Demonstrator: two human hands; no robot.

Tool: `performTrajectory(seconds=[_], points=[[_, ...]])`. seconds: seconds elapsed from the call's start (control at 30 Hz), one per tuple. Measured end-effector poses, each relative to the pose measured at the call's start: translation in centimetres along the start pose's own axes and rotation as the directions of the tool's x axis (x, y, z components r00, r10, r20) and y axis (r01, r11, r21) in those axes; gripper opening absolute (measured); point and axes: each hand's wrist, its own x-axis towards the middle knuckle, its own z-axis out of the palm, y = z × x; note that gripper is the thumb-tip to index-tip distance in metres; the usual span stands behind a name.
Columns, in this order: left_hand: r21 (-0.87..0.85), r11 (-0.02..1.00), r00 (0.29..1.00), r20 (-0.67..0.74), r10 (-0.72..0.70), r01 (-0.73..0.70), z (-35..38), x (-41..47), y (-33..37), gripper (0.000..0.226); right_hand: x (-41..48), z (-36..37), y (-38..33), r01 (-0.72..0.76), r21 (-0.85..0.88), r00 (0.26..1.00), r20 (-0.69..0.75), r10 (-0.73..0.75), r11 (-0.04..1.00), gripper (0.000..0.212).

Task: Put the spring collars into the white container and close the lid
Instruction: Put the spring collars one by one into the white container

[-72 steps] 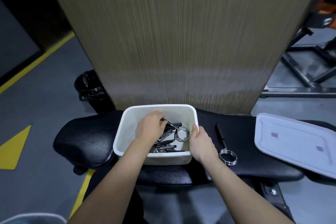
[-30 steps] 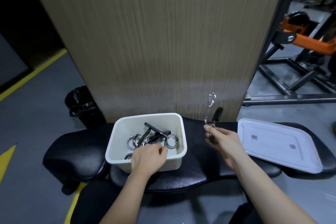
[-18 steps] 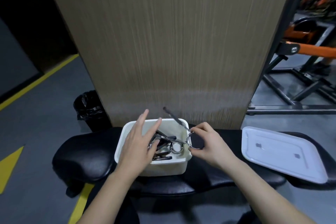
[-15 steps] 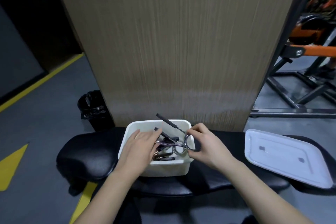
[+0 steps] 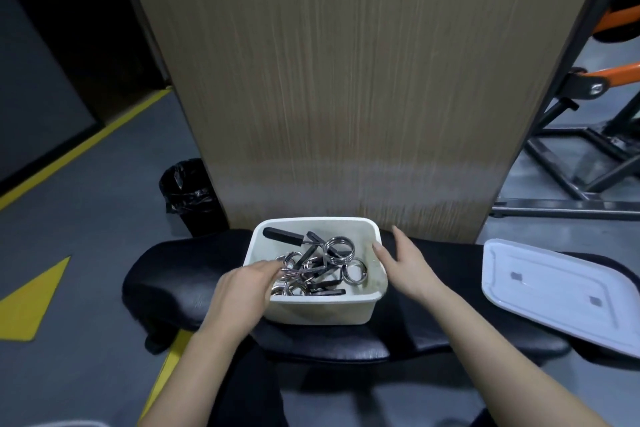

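black bench (image 5: 180,274), spring collars (image 5: 322,263) in white container (image 5: 322,305), both hands empty, fingers apart

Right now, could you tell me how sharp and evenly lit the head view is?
Head view: wide-angle bending bows the wooden panel edges; the white container and spring collars are fairly sharp, with glints on the rings; the right hand is slightly motion-blurred; the left background is dark.

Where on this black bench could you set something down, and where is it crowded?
Free patches: bare black bench pad left of the white container, and the strip between the right hand and lid. Crowded: inside the container, where spring collars pile under the left hand.
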Motion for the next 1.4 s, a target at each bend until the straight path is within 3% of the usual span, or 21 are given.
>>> performTrajectory(seconds=[0.1,0.2,0.27,0.37,0.47,0.57,0.7,0.8,0.87,0.93,0.97,1.0,1.07,1.13,1.27,1.4], points=[[0.113,0.993,0.999,0.016,0.044,-0.046,-0.1,-0.3,-0.4,0.013,0.4,2.5,0.3,-0.097,0.105,0.993,0.083,0.089,0.99,0.064],[0.185,0.978,0.994,0.067,0.09,-0.101,-0.3,-0.1,0.3,0.021,0.1,4.5,0.6,-0.145,0.265,0.989,0.01,0.148,0.953,0.05],[0.223,0.966,0.985,0.138,0.101,-0.13,0.2,0.2,0.7,0.005,0.0,4.9,0.8,-0.146,0.288,0.986,-0.033,0.162,0.946,0.047],[0.24,0.964,0.954,0.298,0.037,-0.113,1.1,1.3,1.9,0.009,0.2,5.0,1.1,-0.15,0.249,0.986,-0.029,0.162,0.957,0.047],[0.12,0.993,0.915,0.401,-0.049,0.001,2.1,3.1,3.3,0.019,0.3,5.0,1.2,-0.159,0.225,0.985,-0.029,0.17,0.961,0.047],[-0.171,0.953,0.819,0.561,-0.116,0.252,3.6,4.4,2.9,0.012,0.4,5.2,1.5,-0.169,0.237,0.983,-0.029,0.181,0.957,0.045],[-0.294,0.917,0.737,0.676,-0.001,0.271,4.9,5.2,1.6,0.014,0.5,5.2,1.7,-0.185,0.222,0.981,-0.018,0.193,0.957,0.043],[-0.34,0.879,0.701,0.713,0.008,0.335,5.0,5.2,1.1,0.016,0.5,5.2,1.6,-0.198,0.218,0.978,-0.015,0.206,0.956,0.043],[-0.4,0.838,0.765,0.643,-0.032,0.372,4.7,5.0,0.9,0.022,0.5,5.2,1.7,-0.196,0.214,0.979,-0.017,0.204,0.957,0.042],[-0.47,0.773,0.877,0.422,-0.228,0.427,4.3,4.6,1.0,0.021,0.6,5.2,1.9,-0.19,0.204,0.98,-0.014,0.197,0.96,0.042],[-0.454,0.781,0.898,0.311,-0.312,0.429,4.1,4.5,1.1,0.02,0.7,5.3,2.0,-0.19,0.2,0.98,-0.015,0.197,0.961,0.042],[-0.389,0.808,0.891,0.293,-0.348,0.443,3.9,4.3,1.5,0.027,0.8,5.3,2.0,-0.189,0.199,0.98,-0.019,0.196,0.962,0.042],[-0.13,0.885,0.805,0.489,-0.336,0.448,4.0,3.8,2.4,0.051,0.8,5.4,2.1,-0.19,0.197,0.98,-0.022,0.198,0.962,0.042],[0.037,0.934,0.73,0.613,-0.302,0.355,4.3,3.6,2.9,0.062,0.9,5.5,2.2,-0.187,0.206,0.98,-0.026,0.196,0.961,0.041],[0.085,0.952,0.724,0.631,-0.28,0.294,4.3,3.7,2.7,0.068,1.0,5.8,2.5,-0.181,0.213,0.981,-0.034,0.193,0.96,0.041],[0.03,0.934,0.707,0.644,-0.29,0.356,4.2,3.4,3.0,0.078,0.9,5.8,2.3,-0.188,0.207,0.979,-0.036,0.199,0.96,0.04]])
